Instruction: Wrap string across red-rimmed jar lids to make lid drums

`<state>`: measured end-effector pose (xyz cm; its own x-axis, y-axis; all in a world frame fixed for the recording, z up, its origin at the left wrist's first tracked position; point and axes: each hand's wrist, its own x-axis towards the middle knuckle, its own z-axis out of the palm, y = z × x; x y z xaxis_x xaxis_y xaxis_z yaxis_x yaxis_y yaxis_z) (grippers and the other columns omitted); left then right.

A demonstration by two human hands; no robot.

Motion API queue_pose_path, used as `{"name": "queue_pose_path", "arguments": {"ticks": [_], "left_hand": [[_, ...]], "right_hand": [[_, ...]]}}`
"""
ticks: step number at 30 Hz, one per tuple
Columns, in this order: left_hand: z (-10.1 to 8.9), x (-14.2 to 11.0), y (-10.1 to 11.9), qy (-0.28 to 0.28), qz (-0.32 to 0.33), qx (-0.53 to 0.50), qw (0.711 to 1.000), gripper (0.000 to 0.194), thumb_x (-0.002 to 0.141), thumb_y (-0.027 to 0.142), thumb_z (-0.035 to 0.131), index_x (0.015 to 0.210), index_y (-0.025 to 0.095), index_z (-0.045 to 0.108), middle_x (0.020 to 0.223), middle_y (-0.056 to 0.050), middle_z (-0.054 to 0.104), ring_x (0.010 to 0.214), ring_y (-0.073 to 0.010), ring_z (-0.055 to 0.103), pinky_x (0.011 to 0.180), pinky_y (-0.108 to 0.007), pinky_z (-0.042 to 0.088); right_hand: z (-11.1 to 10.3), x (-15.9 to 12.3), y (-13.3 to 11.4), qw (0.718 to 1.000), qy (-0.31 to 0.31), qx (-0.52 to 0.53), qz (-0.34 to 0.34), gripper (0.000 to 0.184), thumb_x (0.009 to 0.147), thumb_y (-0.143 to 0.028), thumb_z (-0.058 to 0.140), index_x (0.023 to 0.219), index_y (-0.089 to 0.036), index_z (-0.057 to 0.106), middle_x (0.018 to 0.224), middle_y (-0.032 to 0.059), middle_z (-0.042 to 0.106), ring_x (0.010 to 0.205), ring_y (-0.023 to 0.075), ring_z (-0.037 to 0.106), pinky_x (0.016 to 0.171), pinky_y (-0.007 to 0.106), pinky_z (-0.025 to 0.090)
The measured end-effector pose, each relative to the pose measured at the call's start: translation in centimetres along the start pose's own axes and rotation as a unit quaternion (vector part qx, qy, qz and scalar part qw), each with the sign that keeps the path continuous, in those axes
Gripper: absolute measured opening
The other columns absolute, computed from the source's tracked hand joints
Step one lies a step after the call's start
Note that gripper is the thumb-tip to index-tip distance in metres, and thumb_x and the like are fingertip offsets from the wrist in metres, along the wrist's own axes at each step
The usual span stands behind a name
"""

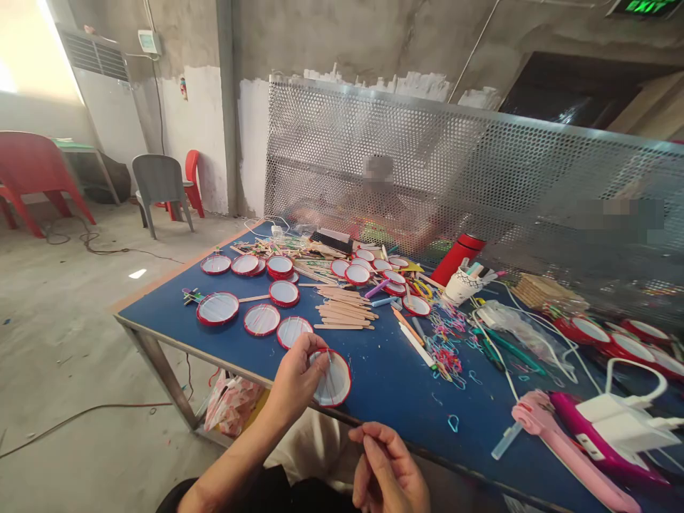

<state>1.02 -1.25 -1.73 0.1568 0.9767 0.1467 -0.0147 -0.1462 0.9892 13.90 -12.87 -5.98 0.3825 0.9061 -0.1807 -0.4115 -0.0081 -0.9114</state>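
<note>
My left hand [296, 376] is closed on a red-rimmed round lid [335, 381], holding it tilted just above the near edge of the blue table [385, 370]. The lid's face looks clear and strung with thin lines. My right hand [387, 470] hovers below the table edge with thumb and forefinger pinched together; a very thin thread may run from it, too fine to make out. Three similar lids [218, 308] [261, 319] [292, 330] lie just beyond the held one.
More red lids [246, 265], a pile of wooden sticks [345, 310], coloured rubber bands [446, 342], a red flask [458, 258], a pen cup [464, 285], pink tools [566, 442] and a white charger [623, 420] cover the table. A perforated metal screen [481, 171] stands behind. Chairs [160, 187] are at left.
</note>
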Motion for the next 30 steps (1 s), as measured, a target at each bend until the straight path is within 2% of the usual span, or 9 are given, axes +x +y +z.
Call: {"name": "queue_pose_path", "arguments": {"ticks": [3, 7, 10, 12, 14, 19, 23, 26, 30], "left_hand": [[0.1, -0.1, 0.2, -0.002, 0.008, 0.013, 1.0, 0.006, 0.083, 0.024, 0.058, 0.087, 0.02, 0.058, 0.076, 0.003, 0.058, 0.067, -0.0138, 0.052, 0.061, -0.023, 0.04], [-0.1, -0.2, 0.6, -0.028, 0.018, 0.037, 0.999, 0.008, 0.08, 0.02, 0.056, 0.088, 0.021, 0.057, 0.08, 0.001, 0.061, 0.073, -0.0153, 0.055, 0.064, -0.023, 0.042], [-0.4, -0.2, 0.9, -0.07, 0.019, 0.035, 0.997, 0.009, 0.08, 0.018, 0.053, 0.089, 0.02, 0.056, 0.081, 0.001, 0.061, 0.074, -0.0151, 0.055, 0.067, -0.024, 0.043], [-0.7, -0.2, 1.2, -0.098, 0.011, 0.015, 0.995, 0.013, 0.08, 0.018, 0.055, 0.093, 0.02, 0.055, 0.081, 0.001, 0.06, 0.074, -0.0148, 0.054, 0.066, -0.024, 0.043], [-0.9, -0.3, 1.6, -0.122, 0.002, -0.012, 0.992, 0.021, 0.079, 0.02, 0.059, 0.099, 0.02, 0.054, 0.079, 0.002, 0.06, 0.073, -0.0145, 0.054, 0.066, -0.024, 0.042], [-1.5, -0.5, 2.1, -0.148, 0.008, -0.072, 0.986, 0.032, 0.079, 0.029, 0.068, 0.105, 0.02, 0.052, 0.086, 0.0, 0.062, 0.078, -0.0157, 0.056, 0.07, -0.025, 0.044], [-1.9, -0.6, 2.2, -0.135, -0.013, -0.13, 0.982, 0.024, 0.082, 0.037, 0.067, 0.096, 0.021, 0.055, 0.086, 0.0, 0.061, 0.076, -0.0155, 0.056, 0.065, -0.024, 0.044], [-2.0, -0.6, 1.9, -0.116, 0.024, -0.124, 0.985, 0.022, 0.085, 0.039, 0.068, 0.089, 0.02, 0.058, 0.088, -0.001, 0.06, 0.081, -0.0159, 0.055, 0.07, -0.025, 0.046], [-1.8, -0.5, 1.1, -0.116, 0.042, -0.122, 0.985, 0.024, 0.083, 0.039, 0.072, 0.091, 0.019, 0.063, 0.089, -0.001, 0.061, 0.084, -0.016, 0.057, 0.074, -0.025, 0.048]], "right_hand": [[0.2, 0.0, -0.6, 0.999, 0.016, -0.04, -0.031, 0.042, 0.075, -0.057, 0.075, 0.092, -0.02, 0.064, 0.074, 0.0007, 0.07, 0.03, 0.0052, 0.049, 0.029, 0.014, 0.027], [1.3, 1.0, -2.1, 0.974, 0.011, -0.176, -0.142, 0.047, 0.084, -0.059, 0.064, 0.109, -0.02, 0.063, 0.084, 0.0046, 0.072, 0.033, 0.0074, 0.052, 0.035, 0.021, 0.043], [2.2, 2.6, -3.4, 0.95, -0.069, -0.262, -0.156, 0.05, 0.085, -0.058, 0.063, 0.115, -0.018, 0.063, 0.084, 0.0048, 0.072, 0.035, 0.0084, 0.054, 0.037, 0.021, 0.044], [2.7, 3.4, -4.0, 0.94, -0.129, -0.283, -0.139, 0.047, 0.087, -0.057, 0.059, 0.109, -0.017, 0.065, 0.072, 0.0018, 0.07, 0.035, 0.0085, 0.054, 0.036, 0.019, 0.042], [2.9, 3.8, -4.3, 0.94, -0.148, -0.277, -0.132, 0.042, 0.089, -0.056, 0.057, 0.099, -0.016, 0.066, 0.064, -0.0002, 0.066, 0.035, 0.0083, 0.053, 0.038, 0.019, 0.042], [3.2, 4.0, -4.3, 0.964, -0.111, -0.212, -0.117, 0.041, 0.084, -0.057, 0.064, 0.087, -0.017, 0.063, 0.067, 0.0, 0.066, 0.038, 0.0083, 0.054, 0.038, 0.018, 0.042], [3.0, 4.3, -4.3, 0.974, -0.069, -0.183, -0.113, 0.043, 0.081, -0.059, 0.066, 0.087, -0.017, 0.062, 0.07, 0.0002, 0.065, 0.037, 0.0073, 0.053, 0.033, 0.016, 0.037], [2.9, 4.5, -4.4, 0.972, -0.032, -0.187, -0.136, 0.044, 0.081, -0.061, 0.066, 0.087, -0.017, 0.061, 0.067, -0.0005, 0.063, 0.037, 0.0075, 0.053, 0.03, 0.015, 0.032], [2.9, 4.6, -4.3, 0.975, -0.025, -0.179, -0.127, 0.047, 0.079, -0.063, 0.067, 0.085, -0.017, 0.059, 0.06, -0.0023, 0.061, 0.036, 0.0077, 0.052, 0.03, 0.014, 0.032]]}}
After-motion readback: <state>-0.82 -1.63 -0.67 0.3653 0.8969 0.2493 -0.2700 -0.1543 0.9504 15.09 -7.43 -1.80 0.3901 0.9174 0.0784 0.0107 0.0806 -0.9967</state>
